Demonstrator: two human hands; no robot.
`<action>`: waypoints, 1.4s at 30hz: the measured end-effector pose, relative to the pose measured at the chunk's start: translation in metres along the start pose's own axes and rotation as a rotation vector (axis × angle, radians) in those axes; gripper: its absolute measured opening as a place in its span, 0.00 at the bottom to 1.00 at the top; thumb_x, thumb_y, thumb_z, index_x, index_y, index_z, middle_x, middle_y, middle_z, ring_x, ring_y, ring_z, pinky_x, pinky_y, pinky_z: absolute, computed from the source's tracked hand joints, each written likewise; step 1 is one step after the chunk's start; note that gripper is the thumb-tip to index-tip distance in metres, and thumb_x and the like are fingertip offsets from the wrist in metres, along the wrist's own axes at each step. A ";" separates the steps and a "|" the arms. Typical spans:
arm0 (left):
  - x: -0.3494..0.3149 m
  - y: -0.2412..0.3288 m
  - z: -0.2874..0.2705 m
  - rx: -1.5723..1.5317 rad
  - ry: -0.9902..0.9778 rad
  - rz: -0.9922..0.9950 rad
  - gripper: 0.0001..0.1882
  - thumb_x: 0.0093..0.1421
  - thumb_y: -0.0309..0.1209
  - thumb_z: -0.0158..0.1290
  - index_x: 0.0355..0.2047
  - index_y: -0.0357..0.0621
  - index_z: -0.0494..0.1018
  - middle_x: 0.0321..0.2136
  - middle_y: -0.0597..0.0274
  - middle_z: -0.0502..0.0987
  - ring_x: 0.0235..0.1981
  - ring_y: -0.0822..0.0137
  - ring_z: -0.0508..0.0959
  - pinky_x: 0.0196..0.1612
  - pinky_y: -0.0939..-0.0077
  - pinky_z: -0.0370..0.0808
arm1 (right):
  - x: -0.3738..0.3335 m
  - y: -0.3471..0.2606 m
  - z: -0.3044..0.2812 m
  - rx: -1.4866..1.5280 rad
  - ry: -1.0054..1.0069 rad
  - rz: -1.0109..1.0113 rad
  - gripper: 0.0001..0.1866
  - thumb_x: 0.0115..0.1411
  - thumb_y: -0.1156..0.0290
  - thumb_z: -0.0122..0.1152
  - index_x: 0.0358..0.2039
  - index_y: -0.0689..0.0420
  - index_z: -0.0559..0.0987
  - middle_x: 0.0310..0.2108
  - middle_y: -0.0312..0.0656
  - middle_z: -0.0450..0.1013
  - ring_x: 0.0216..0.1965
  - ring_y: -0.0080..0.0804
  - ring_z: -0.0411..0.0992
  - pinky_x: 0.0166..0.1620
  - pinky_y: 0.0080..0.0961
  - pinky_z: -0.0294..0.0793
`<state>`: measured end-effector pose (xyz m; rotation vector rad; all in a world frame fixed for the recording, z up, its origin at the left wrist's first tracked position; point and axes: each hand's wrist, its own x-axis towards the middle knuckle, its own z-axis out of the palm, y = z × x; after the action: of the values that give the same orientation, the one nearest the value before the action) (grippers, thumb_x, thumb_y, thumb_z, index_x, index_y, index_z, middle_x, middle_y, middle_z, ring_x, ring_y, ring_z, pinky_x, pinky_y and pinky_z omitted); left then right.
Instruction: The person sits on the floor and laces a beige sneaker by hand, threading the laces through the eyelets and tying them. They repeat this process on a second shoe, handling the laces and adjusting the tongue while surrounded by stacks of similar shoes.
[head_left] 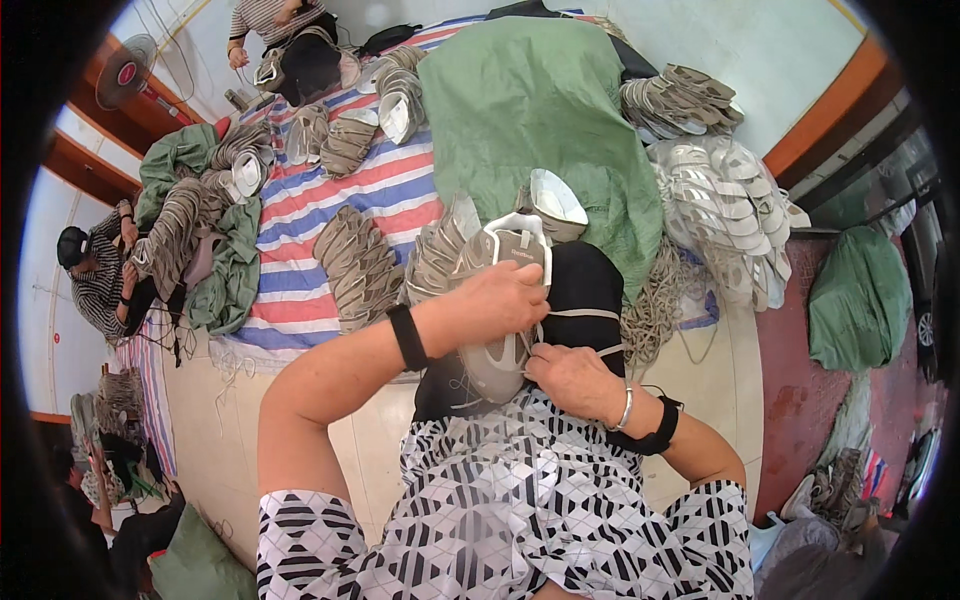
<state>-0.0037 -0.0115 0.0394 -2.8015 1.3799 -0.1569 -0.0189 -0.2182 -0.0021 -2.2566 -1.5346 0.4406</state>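
Observation:
A grey shoe upper [508, 355] lies on my lap, toe toward me, its white lining facing away. My left hand [497, 300] grips it across the middle from above. My right hand [572, 380] pinches a pale lace [585, 314] at the lower part of the upper, near the eyelets. The lace runs across my black trouser knee [585, 280]. A black band sits on my left wrist; a silver bangle and a black band sit on the right.
Rows of grey shoe uppers [356, 265] lie on a striped sheet [390, 185], with a green tarp [540, 110] beyond and more stacks [725, 205] at right. A pile of laces [660, 300] lies by my knee. Other people sit at left [95, 275] and top [280, 30].

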 end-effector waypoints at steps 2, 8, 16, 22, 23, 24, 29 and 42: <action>-0.005 -0.007 0.001 -0.024 0.009 -0.016 0.09 0.46 0.33 0.52 0.30 0.50 0.73 0.26 0.68 0.69 0.34 0.66 0.71 0.33 0.72 0.72 | -0.007 0.003 -0.002 0.076 0.067 0.000 0.05 0.52 0.74 0.53 0.29 0.58 0.75 0.32 0.44 0.70 0.35 0.42 0.74 0.36 0.35 0.75; -0.043 -0.009 -0.019 0.089 0.023 -0.212 0.05 0.45 0.31 0.53 0.24 0.49 0.70 0.24 0.68 0.68 0.33 0.66 0.71 0.30 0.73 0.71 | -0.011 0.027 -0.026 0.505 0.573 0.085 0.10 0.61 0.72 0.51 0.39 0.62 0.76 0.43 0.48 0.73 0.29 0.34 0.75 0.29 0.26 0.76; -0.015 0.016 0.020 -0.118 0.566 -0.681 0.06 0.48 0.26 0.58 0.28 0.48 0.73 0.23 0.65 0.70 0.26 0.64 0.72 0.26 0.73 0.70 | 0.036 0.044 -0.015 0.444 0.401 0.201 0.11 0.61 0.67 0.51 0.33 0.62 0.75 0.23 0.49 0.73 0.23 0.37 0.74 0.29 0.31 0.73; -0.030 0.027 0.043 -0.366 0.724 -0.830 0.21 0.49 0.27 0.58 0.46 0.44 0.71 0.36 0.52 0.69 0.39 0.53 0.73 0.41 0.66 0.71 | -0.005 0.108 -0.027 1.481 0.557 0.592 0.09 0.59 0.64 0.57 0.30 0.56 0.79 0.13 0.24 0.59 0.12 0.12 0.53 0.14 0.13 0.50; -0.039 0.031 0.044 -0.399 0.690 -0.821 0.23 0.49 0.27 0.58 0.47 0.44 0.70 0.37 0.51 0.69 0.40 0.53 0.73 0.42 0.66 0.71 | -0.015 0.122 -0.029 1.600 0.700 0.630 0.09 0.60 0.65 0.56 0.30 0.56 0.79 0.12 0.24 0.58 0.10 0.11 0.50 0.13 0.12 0.47; -0.049 0.035 0.045 -0.431 0.648 -0.821 0.24 0.48 0.27 0.58 0.48 0.44 0.69 0.38 0.51 0.68 0.40 0.52 0.72 0.43 0.65 0.71 | -0.022 0.131 -0.028 1.538 0.698 0.693 0.09 0.61 0.65 0.55 0.31 0.56 0.79 0.12 0.25 0.59 0.10 0.12 0.50 0.13 0.13 0.48; -0.074 0.053 0.064 -0.716 0.560 -1.083 0.15 0.53 0.26 0.55 0.41 0.40 0.68 0.34 0.52 0.69 0.33 0.57 0.72 0.40 0.67 0.70 | -0.012 0.110 -0.016 0.582 0.809 0.635 0.13 0.63 0.69 0.49 0.36 0.64 0.79 0.21 0.38 0.74 0.13 0.21 0.65 0.19 0.20 0.66; -0.070 0.045 0.046 -0.697 0.427 -0.979 0.10 0.58 0.33 0.55 0.35 0.43 0.67 0.32 0.55 0.67 0.31 0.56 0.73 0.34 0.63 0.70 | 0.018 0.008 0.001 0.949 0.108 0.447 0.12 0.63 0.71 0.49 0.38 0.67 0.75 0.29 0.46 0.75 0.17 0.32 0.72 0.21 0.22 0.70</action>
<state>-0.0777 0.0150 -0.0150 -3.9396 -0.1600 -0.3398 -0.0061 -0.2045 -0.0073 -1.7558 -0.5264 0.9139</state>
